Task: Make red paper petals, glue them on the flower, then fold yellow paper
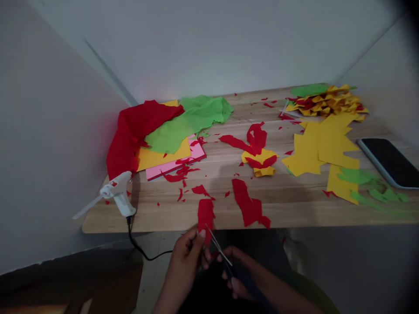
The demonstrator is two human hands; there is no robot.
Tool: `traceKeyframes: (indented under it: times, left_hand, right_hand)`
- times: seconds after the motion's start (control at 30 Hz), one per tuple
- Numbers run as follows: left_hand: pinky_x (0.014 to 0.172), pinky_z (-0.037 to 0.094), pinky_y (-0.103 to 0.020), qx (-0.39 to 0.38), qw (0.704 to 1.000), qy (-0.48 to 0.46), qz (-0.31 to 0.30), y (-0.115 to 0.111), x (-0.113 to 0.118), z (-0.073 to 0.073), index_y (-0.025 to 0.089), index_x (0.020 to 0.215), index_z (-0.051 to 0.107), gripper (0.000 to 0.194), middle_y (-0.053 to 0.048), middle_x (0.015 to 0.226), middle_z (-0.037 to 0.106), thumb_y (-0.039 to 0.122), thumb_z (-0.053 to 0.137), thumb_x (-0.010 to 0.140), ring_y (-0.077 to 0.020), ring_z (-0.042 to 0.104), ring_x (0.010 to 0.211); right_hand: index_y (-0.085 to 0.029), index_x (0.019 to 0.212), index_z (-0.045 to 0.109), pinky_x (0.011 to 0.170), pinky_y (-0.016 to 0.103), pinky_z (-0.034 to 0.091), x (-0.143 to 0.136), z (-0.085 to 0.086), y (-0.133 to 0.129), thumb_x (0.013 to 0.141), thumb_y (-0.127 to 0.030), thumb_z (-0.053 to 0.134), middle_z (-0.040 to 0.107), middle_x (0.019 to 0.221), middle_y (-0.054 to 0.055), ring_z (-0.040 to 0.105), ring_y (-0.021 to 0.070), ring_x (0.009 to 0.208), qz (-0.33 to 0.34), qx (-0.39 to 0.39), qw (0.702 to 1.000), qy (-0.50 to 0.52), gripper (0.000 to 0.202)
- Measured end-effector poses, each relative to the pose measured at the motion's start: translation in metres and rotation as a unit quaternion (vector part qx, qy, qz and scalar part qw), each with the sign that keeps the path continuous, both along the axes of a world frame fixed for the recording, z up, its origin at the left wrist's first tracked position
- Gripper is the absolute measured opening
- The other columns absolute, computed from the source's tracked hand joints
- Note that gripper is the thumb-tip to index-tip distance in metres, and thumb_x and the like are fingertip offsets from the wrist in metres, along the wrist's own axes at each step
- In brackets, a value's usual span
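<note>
Just below the table's front edge, my left hand (pixel 187 255) pinches a red strip of thin, paper-like material (pixel 205 214) between thumb and fingers. The strip stands upright, and its top end overlaps the table edge in view. My right hand (pixel 238 271) is closed around a pair of scissors (pixel 220 248). Their narrow blades point up and left, with the tips at the strip's right side; whether they touch it I cannot tell. The scissors' handles are partly hidden by the fingers. A larger red cut piece (pixel 245 205) lies on the table to the right of the strip.
A white glue gun (pixel 121 194) with its cord sits at the left edge. Behind it are red cloth-like sheets (pixel 131 131), green sheets (pixel 196 117) and pink paper (pixel 173 163). Yellow sheets (pixel 334 139), folded yellow pieces (pixel 337 102) and a phone (pixel 391 161) lie right.
</note>
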State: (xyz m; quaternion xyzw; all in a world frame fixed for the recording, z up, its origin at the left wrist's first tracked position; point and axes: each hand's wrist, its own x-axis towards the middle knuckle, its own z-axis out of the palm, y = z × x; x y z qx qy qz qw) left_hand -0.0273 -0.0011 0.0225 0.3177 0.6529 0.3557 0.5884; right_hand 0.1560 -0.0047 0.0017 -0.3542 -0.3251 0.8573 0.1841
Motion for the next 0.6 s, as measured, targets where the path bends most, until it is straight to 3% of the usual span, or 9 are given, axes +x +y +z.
traceKeyframes:
  times: [0.13, 0.23, 0.47, 0.6]
  left_hand:
    - [0.042, 0.037, -0.020, 0.015, 0.995, -0.013, 0.102, -0.001, 0.015, 0.000, 0.019, 0.068, 0.055, 0.054, 0.004, 0.050, 0.054, 0.072, 0.064, 0.073, -0.0090, 0.049, 0.040]
    - [0.043, 0.038, -0.019, 0.012, 0.992, -0.030, 0.126, -0.007, 0.025, -0.005, 0.019, 0.070, 0.055, 0.050, 0.004, 0.052, 0.056, 0.067, 0.065, 0.075, -0.0080, 0.048, 0.040]
    - [0.044, 0.040, -0.020, 0.029, 0.991, -0.047, 0.119, -0.020, 0.039, -0.018, 0.019, 0.076, 0.058, 0.044, 0.005, 0.055, 0.055, 0.062, 0.069, 0.075, -0.0086, 0.049, 0.043]
    - [0.043, 0.039, -0.020, 0.037, 0.992, -0.036, 0.114, -0.020, 0.039, -0.022, 0.019, 0.074, 0.057, 0.045, 0.005, 0.053, 0.054, 0.062, 0.066, 0.077, -0.0089, 0.048, 0.042]
  right_hand:
    - [-0.025, 0.099, 0.055, 0.062, 0.027, 0.040, -0.012, -0.025, -0.016, 0.067, -0.075, 0.070, 0.052, 0.082, -0.001, 0.046, 0.0126, 0.067, -0.057, 0.061, 0.996, 0.004, 0.061]
    - [-0.025, 0.103, 0.054, 0.065, 0.027, 0.041, -0.019, -0.036, -0.028, 0.068, -0.071, 0.073, 0.054, 0.089, 0.002, 0.049, 0.0147, 0.075, -0.073, 0.070, 0.995, 0.006, 0.061]
    - [-0.023, 0.101, 0.054, 0.061, 0.026, 0.041, -0.019, -0.035, -0.030, 0.074, -0.066, 0.071, 0.052, 0.084, 0.000, 0.048, 0.0126, 0.069, -0.107, 0.083, 0.991, 0.012, 0.054]
    - [-0.023, 0.098, 0.056, 0.057, 0.024, 0.040, -0.016, -0.032, -0.026, 0.070, -0.066, 0.073, 0.052, 0.084, 0.000, 0.044, 0.0101, 0.063, -0.102, 0.076, 0.992, -0.004, 0.055]
